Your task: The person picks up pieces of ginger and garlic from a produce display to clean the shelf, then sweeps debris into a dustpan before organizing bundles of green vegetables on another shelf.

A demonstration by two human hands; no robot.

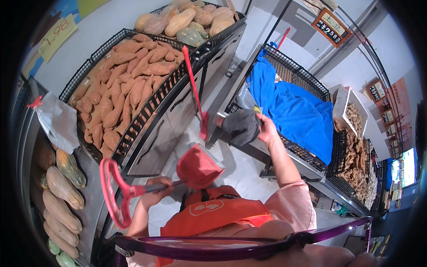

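Observation:
My left hand [156,193] is closed around the grey shaft of a long-handled pink dustpan [199,167], whose looped handle rises at the left and whose pan hangs low over the floor. In my right hand [267,128] is a dark grey cloth [243,126], gripped at its right edge, with a small yellow patch by my fingers. The cloth hangs at the metal edge of the right-hand stand, beside a blue cloth [293,106] spread over black crates. A red broom [195,90] leans upright against the cabinet of the sweet potato display, its bristles near the floor.
Sweet potatoes [125,80] fill the crate at the left, with pumpkins [181,21] behind and more squash [63,200] on a lower shelf. Ginger [355,160] and a white foam box [350,110] stand at the right. A narrow tiled aisle [227,157] runs between the stands.

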